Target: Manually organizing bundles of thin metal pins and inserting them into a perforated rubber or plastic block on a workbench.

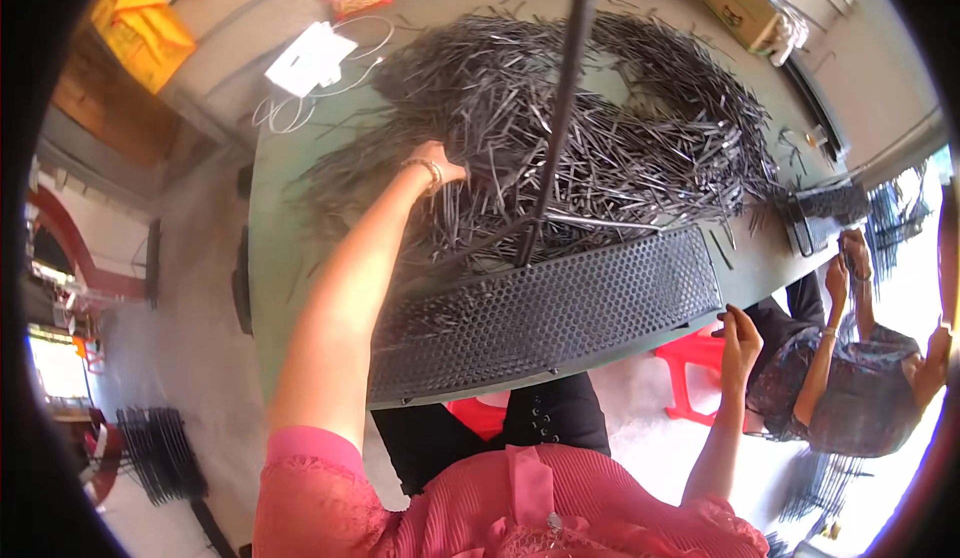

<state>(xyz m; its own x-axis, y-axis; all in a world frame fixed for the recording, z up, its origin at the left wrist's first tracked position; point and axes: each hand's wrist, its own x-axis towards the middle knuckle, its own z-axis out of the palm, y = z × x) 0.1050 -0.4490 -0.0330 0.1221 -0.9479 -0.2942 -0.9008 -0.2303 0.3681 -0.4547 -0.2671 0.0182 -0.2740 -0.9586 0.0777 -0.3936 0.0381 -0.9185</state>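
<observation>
Head view: fingers of the left hand [440, 165] seem to pick among black strips [660, 153] heaped on the table [280, 248]; blur hides any grip. The right hand [741, 340] curls beside the holey tray [600, 293], maybe pinching something; I can't tell. Tangled strips call for gentle pulling.

ribbed pink blouse [450, 493], black trousers [580, 420]

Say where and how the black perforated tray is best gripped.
Probably grip the tray by its short right edge, coming from the person's right: it lies exposed near the right hand, while strips crowd the far side.
</observation>
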